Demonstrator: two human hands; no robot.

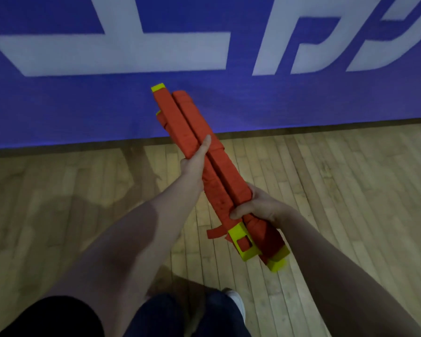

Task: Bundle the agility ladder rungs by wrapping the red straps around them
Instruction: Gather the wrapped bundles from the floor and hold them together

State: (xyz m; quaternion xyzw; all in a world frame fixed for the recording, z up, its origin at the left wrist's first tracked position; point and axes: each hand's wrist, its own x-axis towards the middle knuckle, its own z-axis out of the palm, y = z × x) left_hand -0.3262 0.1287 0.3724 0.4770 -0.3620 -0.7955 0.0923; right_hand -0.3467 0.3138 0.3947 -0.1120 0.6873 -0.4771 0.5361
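Head view looks down on a person who holds the bundle of agility ladder rungs [225, 176] in the air with both hands, above a wooden floor [326, 190]. The bundle runs slantwise, its far end up and to the left, its near end down and to the right. Red straps [178, 115] cover nearly its whole length in two side-by-side runs with a groove between them, so only the yellow rung ends [236, 233] show: a corner at the far tip and a blocky cluster at the near tip.

The left hand [195, 161] grasps the bundle about its middle from the left side, thumb lying straight along the groove and fingers hidden behind it. The right hand [258, 205] clasps the bundle close to its near end, just above the yellow cluster, with the thumb laid across the top. A short loose strap tail [215, 233] sticks out from the bundle's left side, just below that thumb.

Beyond the bundle's far end lies a blue surface [83, 105] with large white lettering [131, 54]. Below the near end are dark trousers [180, 317] and a white shoe [236, 300]
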